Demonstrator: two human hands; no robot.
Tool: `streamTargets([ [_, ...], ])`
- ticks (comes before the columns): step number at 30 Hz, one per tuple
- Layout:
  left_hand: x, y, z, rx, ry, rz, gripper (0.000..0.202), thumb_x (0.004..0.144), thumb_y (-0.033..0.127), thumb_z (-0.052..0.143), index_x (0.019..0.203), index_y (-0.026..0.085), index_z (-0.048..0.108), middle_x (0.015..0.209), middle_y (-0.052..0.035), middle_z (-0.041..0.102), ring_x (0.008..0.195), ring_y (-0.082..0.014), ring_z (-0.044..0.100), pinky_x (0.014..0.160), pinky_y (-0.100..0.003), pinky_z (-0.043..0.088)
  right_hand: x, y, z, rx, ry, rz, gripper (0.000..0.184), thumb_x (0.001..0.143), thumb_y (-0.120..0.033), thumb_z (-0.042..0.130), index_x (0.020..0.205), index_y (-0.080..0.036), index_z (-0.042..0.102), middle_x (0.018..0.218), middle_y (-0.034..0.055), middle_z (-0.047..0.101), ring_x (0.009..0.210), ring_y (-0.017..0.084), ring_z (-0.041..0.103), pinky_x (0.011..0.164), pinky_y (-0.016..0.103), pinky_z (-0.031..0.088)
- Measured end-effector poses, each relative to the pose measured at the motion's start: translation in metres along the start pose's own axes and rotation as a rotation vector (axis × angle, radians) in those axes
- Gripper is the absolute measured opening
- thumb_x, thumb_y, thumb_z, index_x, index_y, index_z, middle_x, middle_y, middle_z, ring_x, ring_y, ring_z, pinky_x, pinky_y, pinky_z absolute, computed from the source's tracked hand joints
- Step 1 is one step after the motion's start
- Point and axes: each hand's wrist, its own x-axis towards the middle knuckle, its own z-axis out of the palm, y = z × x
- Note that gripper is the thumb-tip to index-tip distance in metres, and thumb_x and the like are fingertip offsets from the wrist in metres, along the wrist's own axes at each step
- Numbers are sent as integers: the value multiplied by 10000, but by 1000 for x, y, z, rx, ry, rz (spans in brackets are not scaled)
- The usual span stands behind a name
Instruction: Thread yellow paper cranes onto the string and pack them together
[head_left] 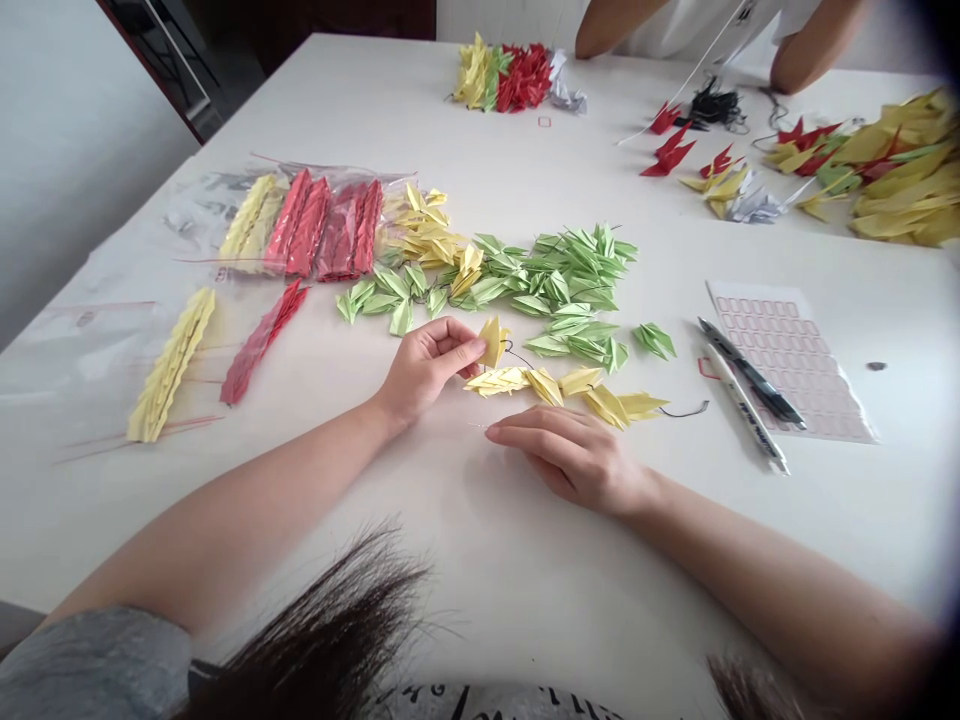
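My left hand (431,365) pinches a yellow folded paper crane (493,342) between thumb and fingers. Dark thread (520,354) runs from beside that crane toward a row of yellow folded paper cranes (559,386) lying on the table. At the row's right end, a loose tail of the same thread (686,411) curls on the tabletop. Just in front of the row, my right hand (581,455) is low over the table, its fingertips closed on a thin needle (477,426) that points left. Behind both hands spreads a heap of green folded paper pieces (574,265).
Bagged red and yellow paper strands (300,225) lie left, near loose yellow (172,365) and red strands (262,342). Pens (750,375) rest on a label sheet (795,350) at right. Across the table are another person's arms (814,45), red cranes (670,153) and black thread (716,105).
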Motion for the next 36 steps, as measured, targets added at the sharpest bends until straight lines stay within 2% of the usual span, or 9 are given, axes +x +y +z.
streamTargets([
  [4,-2,2,1,64,-5,-15,346,692,417,823,705,159,593,592,13,640,569,-109,611,591,-232,495,1,-3,3,0,177,210,316,942,-50,499,1204,-198,594,877,37,723,731,132,703,648,242,561],
  [7,-3,5,2,120,-6,-18,360,697,429,817,684,156,583,580,5,641,560,-120,620,579,-240,506,3,-2,4,-75,246,312,244,928,-77,540,1112,-212,625,828,21,721,715,148,693,695,277,553],
  [11,-4,8,3,164,-17,-23,381,706,451,805,656,156,569,577,-3,636,543,-120,610,560,-242,506,4,2,3,-175,218,314,199,913,-95,542,1051,-210,629,726,4,685,636,153,624,674,307,498],
  [16,-5,9,4,178,-90,-23,399,712,468,801,653,150,568,604,-6,636,542,-109,595,559,-240,508,2,4,4,-174,190,345,222,913,-101,532,1075,-206,640,650,-27,613,541,121,537,607,263,451],
  [20,-5,8,4,179,-106,-16,379,733,456,784,677,143,577,657,-11,651,612,-111,614,620,-245,530,2,3,5,-195,179,351,209,928,-126,518,1053,-201,668,539,-54,523,473,116,455,541,242,409],
  [25,-7,6,3,140,-127,-46,320,729,329,805,841,163,556,686,13,681,638,-111,631,662,-244,519,-1,2,6,-218,170,364,212,923,-134,513,1048,-180,679,491,-68,468,444,105,399,517,227,401],
  [29,-7,4,2,162,-134,-57,363,710,321,830,963,155,631,789,-25,732,722,-144,677,707,-260,522,-1,2,5,-224,153,381,225,932,-151,502,1060,-182,685,484,-66,462,438,103,395,498,225,390],
  [32,-7,3,3,163,-143,-50,336,712,380,828,892,128,697,825,-63,741,749,-159,684,728,-279,541,1,1,5,-217,172,360,241,923,-134,503,1069,-179,690,484,-68,448,429,100,390,484,224,379],
  [36,-7,5,5,178,-138,-21,331,735,441,802,798,129,711,764,-54,723,706,-150,663,688,-274,538,2,-1,3,-212,214,359,261,922,-126,505,1085,-186,701,471,-74,417,423,96,380,478,222,372],
])
